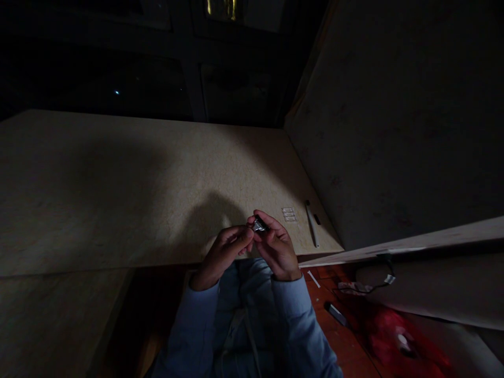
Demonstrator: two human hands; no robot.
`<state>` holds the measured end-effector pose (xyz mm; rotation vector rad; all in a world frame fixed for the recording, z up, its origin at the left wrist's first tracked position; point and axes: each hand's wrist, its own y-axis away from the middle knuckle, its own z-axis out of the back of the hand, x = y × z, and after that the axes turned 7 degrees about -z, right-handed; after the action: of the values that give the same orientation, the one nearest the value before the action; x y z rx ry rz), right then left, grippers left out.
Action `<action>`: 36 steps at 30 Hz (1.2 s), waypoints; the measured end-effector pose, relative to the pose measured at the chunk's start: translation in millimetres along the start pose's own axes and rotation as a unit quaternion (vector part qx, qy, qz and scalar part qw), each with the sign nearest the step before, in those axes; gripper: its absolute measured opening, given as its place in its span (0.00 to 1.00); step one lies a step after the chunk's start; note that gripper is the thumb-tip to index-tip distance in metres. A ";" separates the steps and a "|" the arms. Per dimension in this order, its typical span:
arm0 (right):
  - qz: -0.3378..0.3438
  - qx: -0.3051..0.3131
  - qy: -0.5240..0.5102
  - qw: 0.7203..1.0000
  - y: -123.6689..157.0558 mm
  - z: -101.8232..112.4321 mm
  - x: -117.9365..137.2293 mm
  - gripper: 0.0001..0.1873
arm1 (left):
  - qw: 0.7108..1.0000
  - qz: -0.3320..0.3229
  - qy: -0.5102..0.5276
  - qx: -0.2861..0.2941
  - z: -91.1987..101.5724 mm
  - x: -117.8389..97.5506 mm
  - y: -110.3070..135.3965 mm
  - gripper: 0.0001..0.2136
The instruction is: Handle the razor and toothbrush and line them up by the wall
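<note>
Just above the front edge of the table, my right hand (279,249) is closed around a small black and silver object (260,224), its thumb and fingers on either side. My left hand (228,249) meets it from the left, with thumb and fingertips pinched at the object's near-left end. The silver part looks shiny and crinkled; what kind of thing it is I cannot make out. To the right of my hands, a clear plastic piece with small compartments (289,214) lies flat. Beyond it lies a slim white stick with a dark tip (312,226), beside a small black piece (317,219).
The pale tabletop (157,199) runs from a dark window (192,79) to my lap. A wall (401,131) borders it on the right. On the reddish floor below are a dark handheld object (336,313), a white strip (314,279) and a red bag (394,336).
</note>
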<state>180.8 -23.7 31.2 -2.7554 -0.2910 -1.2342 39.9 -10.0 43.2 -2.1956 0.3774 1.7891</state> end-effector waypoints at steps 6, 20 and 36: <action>-0.003 0.001 0.002 1.000 -1.1 -1.9 0.3 0.25 | 1.000 -0.013 -0.005 0.002 0.9 2.3 0.0 0.25; -0.032 -0.032 0.032 0.998 0.8 9.8 1.3 0.30 | 0.998 0.003 -0.054 0.012 2.3 2.8 0.1 0.26; -0.061 -0.009 0.042 0.997 0.7 23.5 3.3 0.28 | 0.992 0.018 -0.123 0.007 5.4 8.2 -0.9 0.26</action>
<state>200.2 -19.7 18.0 -2.7273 -0.4477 -1.3829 36.9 -7.3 34.2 -1.9394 0.3751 2.0382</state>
